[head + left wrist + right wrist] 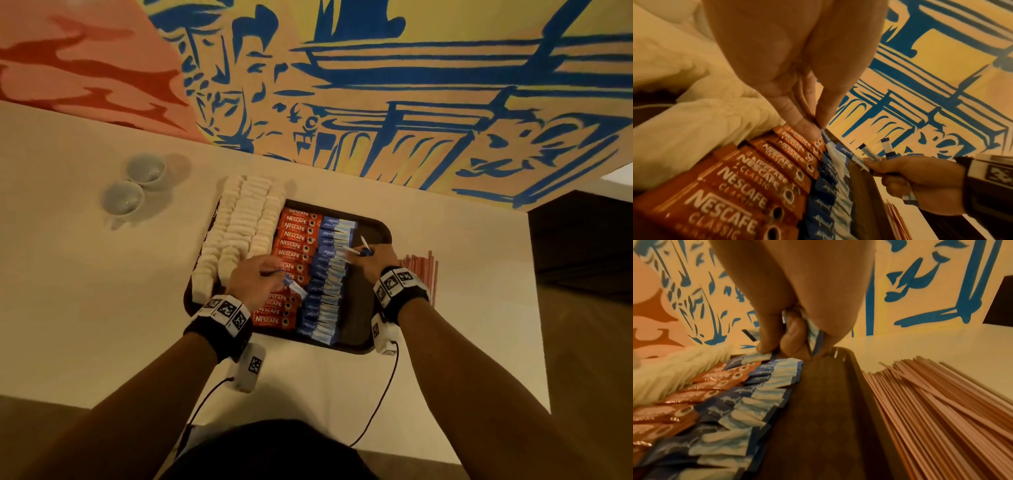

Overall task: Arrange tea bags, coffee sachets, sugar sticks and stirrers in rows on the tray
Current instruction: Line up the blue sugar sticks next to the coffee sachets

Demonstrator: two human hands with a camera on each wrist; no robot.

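Left hand (255, 279) pinches sugar stick (295, 287); tray (380, 233) right strip bare.

Two pale round ceramic cups (137, 186) touching at far left on the cream tabletop (85, 274), blue-and-yellow painted mural wall (411, 85) behind, dark wooden floor (589, 325) at right

Both my hands over the tray, each with a sugar stick

My left hand (255, 279) pinched one blue sugar stick (295, 288) above the red coffee sachets (294, 240), white tea bags (239, 226) just beyond my knuckles. My right hand (376, 262) held a few sticks (359, 249) at the sugar row (330, 274), over the dark tray (380, 233); pink stirrers (423, 270) lay just outside that wrist.
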